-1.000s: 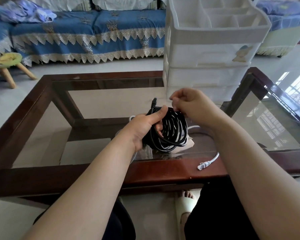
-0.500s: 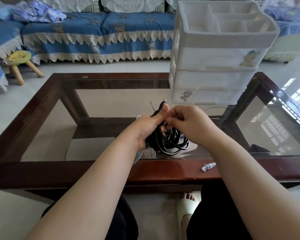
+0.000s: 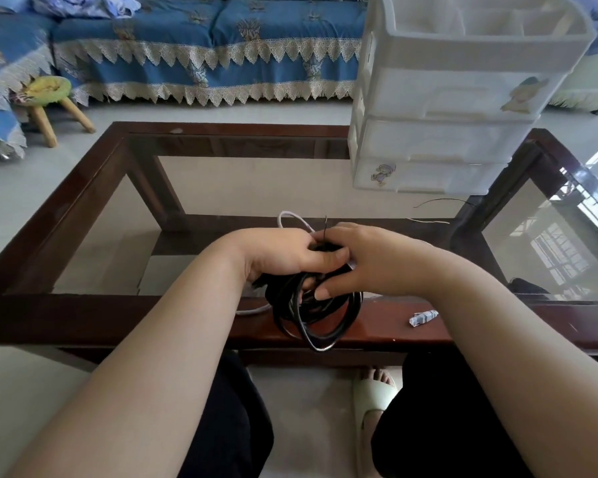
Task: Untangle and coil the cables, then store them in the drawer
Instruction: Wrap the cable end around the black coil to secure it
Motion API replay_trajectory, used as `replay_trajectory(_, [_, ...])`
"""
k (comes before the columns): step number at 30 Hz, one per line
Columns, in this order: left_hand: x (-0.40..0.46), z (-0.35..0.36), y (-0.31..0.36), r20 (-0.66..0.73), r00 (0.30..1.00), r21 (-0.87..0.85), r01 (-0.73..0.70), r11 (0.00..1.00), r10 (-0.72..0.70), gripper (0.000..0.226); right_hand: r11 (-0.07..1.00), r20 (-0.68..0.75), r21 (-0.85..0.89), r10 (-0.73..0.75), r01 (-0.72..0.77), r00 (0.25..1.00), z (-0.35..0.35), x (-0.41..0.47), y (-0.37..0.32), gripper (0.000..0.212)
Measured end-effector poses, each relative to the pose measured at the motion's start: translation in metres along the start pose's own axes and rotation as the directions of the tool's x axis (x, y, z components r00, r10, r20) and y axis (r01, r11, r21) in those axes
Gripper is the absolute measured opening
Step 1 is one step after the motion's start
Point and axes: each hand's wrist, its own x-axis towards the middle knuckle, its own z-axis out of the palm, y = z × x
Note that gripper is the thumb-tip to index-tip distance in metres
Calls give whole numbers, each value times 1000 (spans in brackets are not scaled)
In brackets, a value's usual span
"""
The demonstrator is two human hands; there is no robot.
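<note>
Currently at table (image 3: 173, 317) near edge: black cable coil (image 3: 316, 313) gripped by left hand (image 3: 283, 253) and right hand (image 3: 370, 262), both clamped on upper loops. Just right: white cable plug (image 3: 423, 318) on wooden rim. Far right corner: white drawer unit (image 3: 456, 108), drawers closed.

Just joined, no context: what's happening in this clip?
A person is bundling a coiled black cable over the near edge of a glass-topped table. The left hand holds the coil; the right hand works at its top. A white cable lies loose on the table. The white drawer unit's drawers are all closed.
</note>
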Motion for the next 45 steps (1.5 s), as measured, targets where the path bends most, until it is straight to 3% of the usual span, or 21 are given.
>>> replay_trajectory(7, [0,3,-4,-83,995,148,-42,988,54,10,998,-18,-58,2,-3,1000,4,7,0,94])
replay_trajectory(16, [-9,4,2,-72,997,221,3,975,13,24,994,-44,-106,-10,5,999,8,6,-4,75])
replay_trajectory(23, [-10,10,-3,-193,981,239,30,971,17,34,999,-83,31,-18,20,996,7,5,-4,69])
replay_trajectory(28, [-17,14,-6,-273,962,194,48,980,7,32,997,-107,68,-23,30,994,14,5,-8,71])
replay_trajectory(33, [-22,18,-10,-264,964,119,77,990,-43,34,996,-145,87,-22,35,989,20,4,-7,57])
replay_trajectory(40, [-27,21,-12,-347,938,178,75,981,-8,27,989,-257,-145,-71,35,964,28,1,-14,57])
replay_trajectory(45, [-28,18,-17,-396,918,123,26,992,25,51,953,-446,-281,-231,109,865,37,3,-12,53])
